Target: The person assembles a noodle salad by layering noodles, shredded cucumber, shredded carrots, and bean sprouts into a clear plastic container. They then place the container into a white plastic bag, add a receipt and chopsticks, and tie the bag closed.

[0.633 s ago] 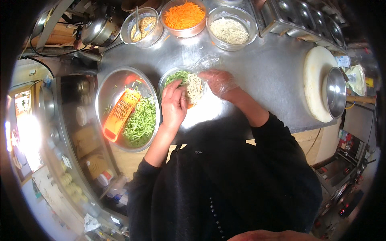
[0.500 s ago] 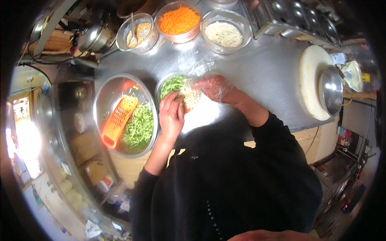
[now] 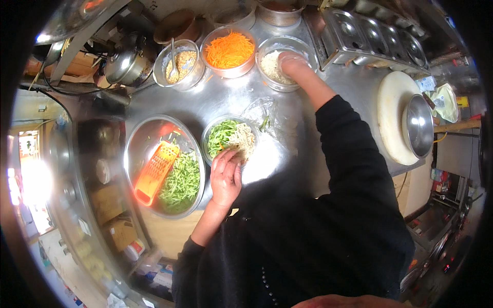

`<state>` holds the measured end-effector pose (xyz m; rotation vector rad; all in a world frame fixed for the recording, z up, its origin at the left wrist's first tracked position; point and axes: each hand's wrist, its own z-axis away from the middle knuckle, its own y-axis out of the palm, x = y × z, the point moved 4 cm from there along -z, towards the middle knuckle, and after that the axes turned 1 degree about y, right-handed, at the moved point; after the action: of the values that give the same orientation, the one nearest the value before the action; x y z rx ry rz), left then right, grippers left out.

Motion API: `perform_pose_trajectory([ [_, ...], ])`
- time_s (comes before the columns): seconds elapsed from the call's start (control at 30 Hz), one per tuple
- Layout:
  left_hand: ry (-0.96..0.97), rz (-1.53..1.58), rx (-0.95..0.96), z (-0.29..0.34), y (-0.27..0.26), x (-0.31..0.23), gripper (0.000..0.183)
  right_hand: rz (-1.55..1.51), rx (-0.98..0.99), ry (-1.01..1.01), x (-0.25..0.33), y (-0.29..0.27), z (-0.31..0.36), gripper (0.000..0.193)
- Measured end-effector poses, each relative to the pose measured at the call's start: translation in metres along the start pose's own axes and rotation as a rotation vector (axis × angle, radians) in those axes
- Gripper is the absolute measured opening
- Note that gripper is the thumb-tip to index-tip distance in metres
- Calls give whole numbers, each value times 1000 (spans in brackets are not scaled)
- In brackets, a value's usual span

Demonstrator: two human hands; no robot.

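Observation:
My left hand (image 3: pixel 226 179) has its fingers bent over the near rim of a small round bowl (image 3: pixel 205 149) and grips it there. In that bowl, green shreds (image 3: pixel 222 134) lie at the left and pale, thin strips (image 3: pixel 242 137) at the right. At the back my right hand (image 3: pixel 295 65) reaches into a clear bowl (image 3: pixel 311 50) of pale shreds (image 3: pixel 271 65). Its fingers are hidden among the shreds and by the hand itself. Left of the small bowl is a large steel bowl (image 3: pixel 134 134) with green shreds (image 3: pixel 182 179) and an orange grater (image 3: pixel 156 172).
Along the back stand a bowl of orange shreds (image 3: pixel 229 50) and a bowl of light-brown bits (image 3: pixel 182 64) with a spoon (image 3: pixel 174 64). Crumpled clear plastic (image 3: pixel 262 113) lies beside the small bowl. At the right a steel bowl (image 3: pixel 418 126) rests on a round white board (image 3: pixel 391 120).
My right hand, in a clear plastic glove, has moved from the small bowl up and right into the clear bowl of pale shreds. My left hand has stayed at the small bowl.

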<state>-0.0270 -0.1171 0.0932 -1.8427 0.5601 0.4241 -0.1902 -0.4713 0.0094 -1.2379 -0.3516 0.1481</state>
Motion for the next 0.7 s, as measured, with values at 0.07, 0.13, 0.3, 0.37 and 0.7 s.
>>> perform_pose_trajectory([
  [0.07,-15,3,-19,1,-4,3,18,76,12,-25,-9,-1,-3,26],
  [0.13,-46,19,-41,3,-7,5,17,-197,-52,-29,-26,-14,4,24],
  [0.3,-51,44,-52,6,-8,7,15,-636,-228,-232,-28,-67,60,20],
  [0.37,-58,65,-58,9,-9,9,14,-846,-122,-297,-11,-76,88,17],
  [0.7,-111,73,-61,25,-15,16,13,-738,-30,-1036,107,-9,182,13],
])
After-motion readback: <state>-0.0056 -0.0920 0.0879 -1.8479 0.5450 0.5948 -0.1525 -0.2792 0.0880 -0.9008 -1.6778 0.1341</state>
